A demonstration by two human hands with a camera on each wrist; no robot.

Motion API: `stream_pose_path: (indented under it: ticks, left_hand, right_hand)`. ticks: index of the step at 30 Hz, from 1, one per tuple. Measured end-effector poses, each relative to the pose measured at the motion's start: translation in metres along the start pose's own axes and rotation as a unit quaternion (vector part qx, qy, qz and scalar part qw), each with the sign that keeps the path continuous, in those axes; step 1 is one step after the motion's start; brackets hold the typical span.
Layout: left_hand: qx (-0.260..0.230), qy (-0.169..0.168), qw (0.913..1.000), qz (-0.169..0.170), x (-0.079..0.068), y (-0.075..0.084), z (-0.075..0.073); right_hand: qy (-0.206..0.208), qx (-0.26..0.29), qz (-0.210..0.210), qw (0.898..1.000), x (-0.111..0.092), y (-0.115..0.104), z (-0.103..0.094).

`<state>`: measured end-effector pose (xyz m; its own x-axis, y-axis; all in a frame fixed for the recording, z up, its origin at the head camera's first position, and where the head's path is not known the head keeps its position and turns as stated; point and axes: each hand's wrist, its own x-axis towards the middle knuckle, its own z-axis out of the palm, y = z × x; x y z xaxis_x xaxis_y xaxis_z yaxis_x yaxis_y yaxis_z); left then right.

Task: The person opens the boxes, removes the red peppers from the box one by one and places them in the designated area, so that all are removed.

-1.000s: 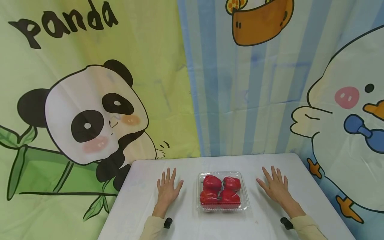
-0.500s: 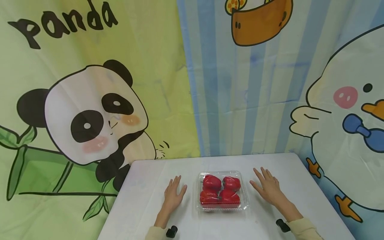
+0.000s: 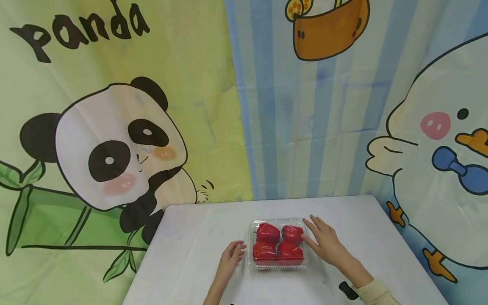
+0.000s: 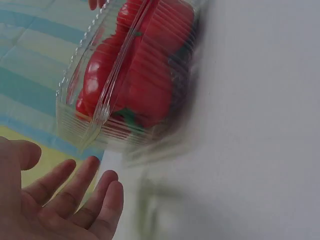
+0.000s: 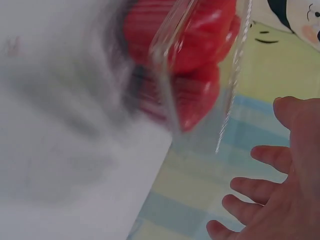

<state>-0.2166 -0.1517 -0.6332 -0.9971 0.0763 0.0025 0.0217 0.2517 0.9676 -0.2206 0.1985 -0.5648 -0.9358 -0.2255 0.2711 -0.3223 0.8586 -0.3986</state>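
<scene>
A clear plastic clamshell box (image 3: 277, 267) of several red bell peppers (image 3: 291, 252) sits lidded on the white table. My left hand (image 3: 229, 259) is just left of the box, fingers slightly bent toward its side. In the left wrist view the left hand (image 4: 70, 207) shows spread fingers with a gap before the box's end (image 4: 82, 132). From the right, my right hand (image 3: 327, 243) reaches in with fingers extended; its fingertips overlap the box's right edge in the head view. The right wrist view has the right hand (image 5: 285, 187) apart from the box (image 5: 200, 137), holding nothing.
The white table (image 3: 198, 237) has its far edge against a hanging cartoon curtain (image 3: 213, 106) with a panda and a white duck. A black wrist camera (image 3: 348, 291) is strapped by the right sleeve (image 3: 375, 292).
Both hands have moved inward from the two sides to flank the box. The left fingers, spread earlier, are now more bent. The box has stayed in place.
</scene>
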Motion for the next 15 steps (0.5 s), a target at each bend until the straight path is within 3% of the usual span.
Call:
stream_pose_path:
  ticks: [6,11,15]
  left_hand:
    - [-0.077,0.002,0.9947,-0.068,-0.012,-0.003,0.010]
    - [-0.152,0.012,0.9826,-0.106,-0.022,-0.011,0.017]
    - [-0.194,0.001,0.9724,-0.129,-0.027,-0.017,0.022]
  right_hand:
    - [-0.005,0.006,-0.044,0.999,0.001,-0.024,0.004]
    - [0.013,0.004,-0.111,0.994,-0.001,-0.045,0.009]
    - [0.025,-0.001,-0.163,0.986,-0.002,-0.065,0.016]
